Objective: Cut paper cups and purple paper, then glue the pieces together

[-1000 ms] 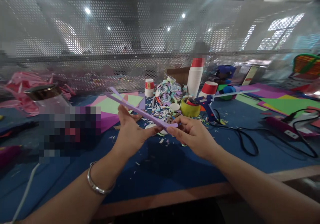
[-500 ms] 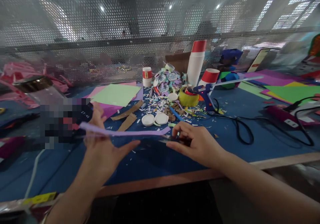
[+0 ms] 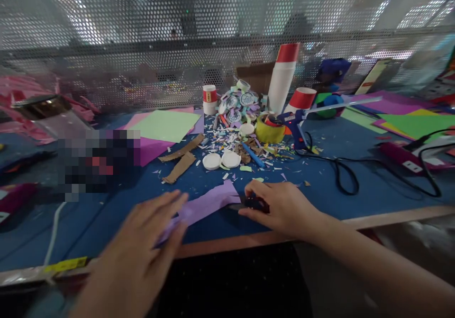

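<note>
A strip of purple paper [image 3: 209, 205] lies tilted between my hands, above the front of the blue table. My left hand [image 3: 152, 232] is blurred and has the strip's left end between thumb and fingers. Dark-handled scissors [image 3: 256, 203] are in my right hand [image 3: 280, 206], whose fingers are wrapped round the handles. The blades point left and reach the right end of the strip. Two white round lids [image 3: 212, 161] lie just behind the strip, beside brown cardboard pieces [image 3: 180, 167].
Paper scraps surround a pile of small paper crafts [image 3: 236, 104]. Behind are red and white cups [image 3: 282, 78]. A blue glue gun [image 3: 296, 126] with a black cable stands right of a yellow tape roll [image 3: 269, 129]. Coloured sheets [image 3: 165, 127] lie left and right.
My left hand has come down and nearer, and the purple strip now shows its broad face instead of its edge. My right hand has barely moved. The view has shifted slightly.
</note>
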Demonstrator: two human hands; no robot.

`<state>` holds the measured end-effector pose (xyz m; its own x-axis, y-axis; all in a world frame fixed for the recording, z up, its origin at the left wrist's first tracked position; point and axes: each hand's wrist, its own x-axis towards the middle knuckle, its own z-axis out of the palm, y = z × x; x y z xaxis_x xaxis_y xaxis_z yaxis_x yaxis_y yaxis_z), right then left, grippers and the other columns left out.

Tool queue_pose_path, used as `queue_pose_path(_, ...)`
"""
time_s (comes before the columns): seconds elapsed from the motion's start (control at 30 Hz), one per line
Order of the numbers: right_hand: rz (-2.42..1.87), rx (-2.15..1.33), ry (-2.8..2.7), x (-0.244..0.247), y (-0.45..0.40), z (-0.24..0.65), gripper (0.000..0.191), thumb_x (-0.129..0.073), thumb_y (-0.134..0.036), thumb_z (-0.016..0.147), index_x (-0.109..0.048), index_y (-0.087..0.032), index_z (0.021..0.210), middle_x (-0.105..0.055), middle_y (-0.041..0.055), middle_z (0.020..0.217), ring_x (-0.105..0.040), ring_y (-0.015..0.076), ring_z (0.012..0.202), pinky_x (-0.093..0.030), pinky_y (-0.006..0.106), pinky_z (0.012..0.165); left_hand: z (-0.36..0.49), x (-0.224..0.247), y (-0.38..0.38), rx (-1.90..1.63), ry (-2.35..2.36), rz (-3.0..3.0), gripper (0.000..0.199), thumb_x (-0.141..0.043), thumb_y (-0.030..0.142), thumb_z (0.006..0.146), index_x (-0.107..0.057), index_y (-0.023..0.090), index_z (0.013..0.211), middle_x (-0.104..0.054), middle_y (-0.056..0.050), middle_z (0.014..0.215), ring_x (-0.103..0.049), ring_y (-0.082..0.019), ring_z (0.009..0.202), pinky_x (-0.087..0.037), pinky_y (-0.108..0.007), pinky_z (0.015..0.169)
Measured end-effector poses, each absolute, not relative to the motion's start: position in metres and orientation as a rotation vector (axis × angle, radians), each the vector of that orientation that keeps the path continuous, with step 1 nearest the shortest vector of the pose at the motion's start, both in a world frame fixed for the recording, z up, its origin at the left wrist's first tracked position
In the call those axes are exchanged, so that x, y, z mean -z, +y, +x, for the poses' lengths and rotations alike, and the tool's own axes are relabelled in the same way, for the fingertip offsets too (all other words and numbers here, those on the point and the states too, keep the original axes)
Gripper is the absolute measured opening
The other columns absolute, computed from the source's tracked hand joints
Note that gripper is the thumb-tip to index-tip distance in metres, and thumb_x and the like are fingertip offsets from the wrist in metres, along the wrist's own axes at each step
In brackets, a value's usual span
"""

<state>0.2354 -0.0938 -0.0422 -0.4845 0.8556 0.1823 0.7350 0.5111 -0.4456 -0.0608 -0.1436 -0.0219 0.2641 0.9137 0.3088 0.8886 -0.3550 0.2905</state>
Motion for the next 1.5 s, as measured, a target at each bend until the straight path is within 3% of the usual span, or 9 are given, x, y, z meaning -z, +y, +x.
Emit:
queue_pose_path(0.17,-1.239,-0.303,-2.457,0.043,-0.095,0.238,0.030,-0.055,-0.048,0.091,-0.060,-0.019,0.096,-0.068,0.0060,0.080,-0.059,0.0188,0.062,-0.035,0.029,0.056,-0.021,0.037,-0.130,-0.563,1.612,2.420,0.032,-0.045,0.037,0.095,-0.060,0.024,0.120,-0.061,-0.010,0.128,-0.053,-0.031,0.122,-0.043,-0.056,0.103)
queue_pose_path(0.3,-1.187,-0.222,-2.484,0.043,-0.096,0.243,0.033,-0.052,-0.048,0.093,-0.062,-0.017,0.098,-0.068,0.0069,0.082,-0.060,0.0190,0.066,-0.039,0.029,0.058,-0.011,0.036,-0.117,-0.567,1.428,2.396,0.023,-0.045,0.031,0.096,-0.062,0.022,0.109,-0.062,-0.009,0.123,-0.054,-0.026,0.118,-0.047,-0.049,0.100)
queue_pose_path(0.37,-1.175,-0.195,-2.475,0.044,-0.099,0.247,0.035,-0.052,-0.049,0.094,-0.063,-0.017,0.098,-0.067,0.0075,0.083,-0.061,0.0199,0.070,-0.041,0.030,0.060,-0.003,0.034,-0.116,-0.542,1.386,2.398,0.025,-0.045,0.029,0.096,-0.059,0.022,0.116,-0.060,-0.009,0.126,-0.052,-0.026,0.121,-0.046,-0.049,0.102)
queue_pose_path(0.57,-1.141,-0.229,-2.414,0.045,-0.107,0.257,0.030,-0.056,-0.044,0.093,-0.064,-0.016,0.098,-0.067,0.0092,0.088,-0.063,0.0213,0.076,-0.048,0.032,0.064,0.001,0.028,-0.115,-0.258,1.232,2.588,0.047,-0.032,0.020,0.100,-0.041,0.038,0.142,-0.023,-0.004,0.161,-0.019,-0.029,0.147,-0.023,-0.060,0.115)
queue_pose_path(0.67,-1.136,-0.272,-2.398,0.045,-0.110,0.261,0.026,-0.057,-0.041,0.093,-0.064,-0.018,0.101,-0.068,0.0099,0.093,-0.064,0.0222,0.083,-0.050,0.033,0.069,-0.007,0.024,-0.106,-0.071,1.107,2.627,0.050,-0.035,0.028,0.100,-0.028,0.039,0.149,-0.023,-0.006,0.161,-0.020,-0.030,0.147,-0.025,-0.060,0.114)
queue_pose_path(0.73,-1.130,-0.306,-2.382,0.046,-0.111,0.264,0.023,-0.058,-0.039,0.092,-0.064,-0.019,0.103,-0.068,0.0096,0.095,-0.064,0.0227,0.087,-0.052,0.034,0.072,-0.011,0.021,-0.097,-0.023,1.038,2.682,0.051,-0.040,0.034,0.099,-0.028,0.039,0.149,-0.025,-0.005,0.160,-0.024,-0.030,0.146,-0.024,-0.058,0.114)
queue_pose_path(0.87,-1.113,-0.324,-2.338,0.048,-0.115,0.266,0.020,-0.060,-0.035,0.091,-0.063,-0.019,0.103,-0.067,0.0096,0.097,-0.063,0.0228,0.089,-0.052,0.036,0.077,-0.016,0.022,-0.082,-0.065,0.954,2.810,0.060,-0.047,0.049,0.094,-0.027,0.037,0.149,-0.017,-0.003,0.161,-0.014,-0.031,0.148,-0.008,-0.057,0.118)
queue_pose_path(1.07,-1.068,-0.309,-2.324,0.050,-0.114,0.264,0.020,-0.062,-0.034,0.091,-0.065,-0.016,0.100,-0.068,0.0098,0.093,-0.062,0.0231,0.088,-0.051,0.037,0.078,-0.018,0.025,-0.076,-0.042,0.787,2.856,0.056,-0.043,0.046,0.097,-0.022,0.046,0.148,-0.008,0.002,0.162,-0.011,-0.030,0.149,0.000,-0.057,0.118)
queue_pose_path(1.5,-1.059,-0.347,-2.299,0.051,-0.108,0.259,0.019,-0.067,-0.032,0.088,-0.064,-0.015,0.096,-0.066,0.0078,0.091,-0.060,0.0205,0.087,-0.050,0.034,0.079,-0.017,0.024,-0.071,0.024,0.751,2.769,0.065,-0.041,0.054,0.095,-0.016,0.038,0.152,-0.018,0.000,0.161,-0.017,-0.026,0.148,-0.003,-0.052,0.119)
